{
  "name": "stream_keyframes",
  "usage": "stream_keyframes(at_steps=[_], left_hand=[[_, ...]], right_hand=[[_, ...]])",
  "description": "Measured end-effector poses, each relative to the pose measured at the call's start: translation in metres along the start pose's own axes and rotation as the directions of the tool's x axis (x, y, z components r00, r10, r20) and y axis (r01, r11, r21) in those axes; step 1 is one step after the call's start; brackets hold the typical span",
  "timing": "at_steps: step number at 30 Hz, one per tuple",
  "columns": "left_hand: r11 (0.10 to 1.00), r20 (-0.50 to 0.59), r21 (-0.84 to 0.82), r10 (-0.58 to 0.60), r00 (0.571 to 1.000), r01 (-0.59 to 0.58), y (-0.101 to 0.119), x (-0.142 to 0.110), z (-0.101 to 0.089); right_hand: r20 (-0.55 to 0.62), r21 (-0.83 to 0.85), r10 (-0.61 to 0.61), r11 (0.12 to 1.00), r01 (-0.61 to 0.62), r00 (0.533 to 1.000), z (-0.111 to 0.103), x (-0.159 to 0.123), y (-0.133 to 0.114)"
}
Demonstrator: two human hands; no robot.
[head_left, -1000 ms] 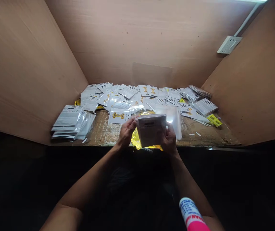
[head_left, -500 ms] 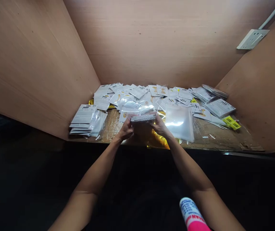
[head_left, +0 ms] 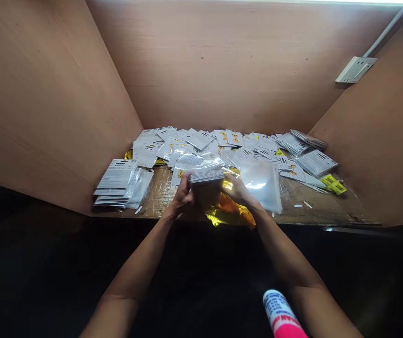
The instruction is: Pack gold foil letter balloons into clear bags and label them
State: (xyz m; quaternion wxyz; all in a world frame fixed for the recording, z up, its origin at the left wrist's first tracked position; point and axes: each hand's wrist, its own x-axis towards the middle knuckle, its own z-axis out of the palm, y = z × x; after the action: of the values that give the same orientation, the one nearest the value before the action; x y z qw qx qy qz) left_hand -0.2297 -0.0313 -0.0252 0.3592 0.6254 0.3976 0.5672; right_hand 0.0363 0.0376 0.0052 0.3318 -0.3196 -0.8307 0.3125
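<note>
My left hand point(head_left: 183, 197) grips the left side of a thick stack of flat packets point(head_left: 206, 176), held edge-on above the front of the bench. My right hand point(head_left: 237, 188) is smeared by motion just right of the stack, beside shiny gold foil point(head_left: 230, 211). Its fingers are too blurred to show whether they hold the foil. The foil hangs in crumpled folds at the bench's front edge, below the stack. Right of that hand lies a pile of clear plastic bags point(head_left: 261, 185). Behind both hands, white printed cards point(head_left: 199, 140) in clear sleeves are heaped up.
A stack of sleeved cards point(head_left: 115, 180) stands at the left. More packets point(head_left: 317, 162) and a yellow label piece point(head_left: 333, 184) lie at the right. Wooden panels enclose the bench, with a wall socket point(head_left: 355, 69) at upper right. A pink-and-white tube point(head_left: 281, 312) shows at the bottom.
My right hand has come away from the stack's right side, and the stack stays in my left hand. The gold foil has shifted left and shows more at the edge. The view has tilted slightly.
</note>
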Motion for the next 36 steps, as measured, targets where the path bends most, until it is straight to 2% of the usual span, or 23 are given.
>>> stream_keyframes(at_steps=[4, 9, 13, 17, 20, 22, 23, 25, 27, 29, 31, 32, 34, 35, 36], left_hand=[[0.999, 0.03, 0.041, 0.012, 0.999, -0.013, 0.005, -0.001, -0.006], [0.988, -0.073, 0.117, 0.11, 0.991, -0.101, 0.014, -0.001, -0.001], [0.969, -0.078, 0.246, 0.032, 0.996, -0.012, -0.002, -0.012, 0.001], [0.954, 0.03, 0.298, -0.054, 0.998, 0.043, -0.012, -0.018, -0.009], [0.934, 0.046, 0.345, -0.118, 0.992, 0.095, -0.006, -0.012, -0.015], [0.946, 0.016, 0.297, -0.14, 0.99, 0.129, 0.001, -0.004, -0.012], [0.962, -0.011, 0.234, -0.144, 0.989, 0.143, 0.006, 0.001, -0.009], [0.984, -0.103, 0.054, -0.163, 0.981, 0.169, 0.015, 0.013, 0.0], [0.965, -0.157, -0.112, -0.252, 0.955, 0.236, 0.023, 0.026, 0.009], [0.921, -0.1, -0.167, -0.371, 0.923, 0.352, 0.026, 0.039, 0.016], [0.911, -0.058, -0.05, -0.411, 0.91, 0.408, 0.025, 0.052, 0.021], [0.922, -0.076, 0.071, -0.376, 0.923, 0.382, 0.023, 0.059, 0.023], [0.892, -0.078, 0.382, -0.23, 0.97, 0.242, 0.017, 0.072, 0.027], [0.835, -0.009, 0.529, -0.177, 0.984, 0.155, 0.013, 0.078, 0.03], [0.765, 0.1, 0.641, -0.165, 0.981, 0.063, 0.009, 0.085, 0.034]], right_hand=[[0.114, -0.001, -0.001, 1.0, 0.002, 0.994, -0.014, 0.004, -0.007], [0.046, 0.016, -0.048, 0.999, 0.047, 0.998, -0.02, 0.01, -0.007], [0.136, 0.03, -0.071, 0.997, 0.067, 0.988, -0.006, 0.004, 0.014], [0.163, 0.019, -0.123, 0.992, 0.122, 0.979, 0.006, 0.002, 0.031], [0.134, -0.067, -0.091, 0.993, 0.1, 0.987, 0.007, 0.009, 0.03], [0.098, -0.107, -0.028, 0.994, 0.038, 0.995, 0.004, 0.013, 0.02], [0.078, -0.081, 0.01, 0.997, -0.004, 0.997, 0.001, 0.015, 0.013], [0.094, 0.111, 0.106, 0.987, -0.116, 0.99, -0.005, 0.013, -0.004], [0.179, 0.384, 0.206, 0.886, -0.261, 0.962, -0.012, 0.007, -0.021], [0.226, 0.572, 0.287, 0.734, -0.366, 0.931, -0.018, -0.001, -0.032], [0.2, 0.666, 0.366, 0.629, -0.4, 0.909, -0.022, -0.008, -0.035], [0.202, 0.686, 0.402, 0.593, -0.422, 0.893, -0.023, -0.011, -0.034], [0.268, 0.671, 0.47, 0.535, -0.513, 0.841, -0.023, -0.015, -0.025], [0.297, 0.644, 0.511, 0.517, -0.564, 0.807, -0.023, -0.018, -0.018], [0.304, 0.609, 0.558, 0.509, -0.608, 0.772, -0.023, -0.022, -0.011]])
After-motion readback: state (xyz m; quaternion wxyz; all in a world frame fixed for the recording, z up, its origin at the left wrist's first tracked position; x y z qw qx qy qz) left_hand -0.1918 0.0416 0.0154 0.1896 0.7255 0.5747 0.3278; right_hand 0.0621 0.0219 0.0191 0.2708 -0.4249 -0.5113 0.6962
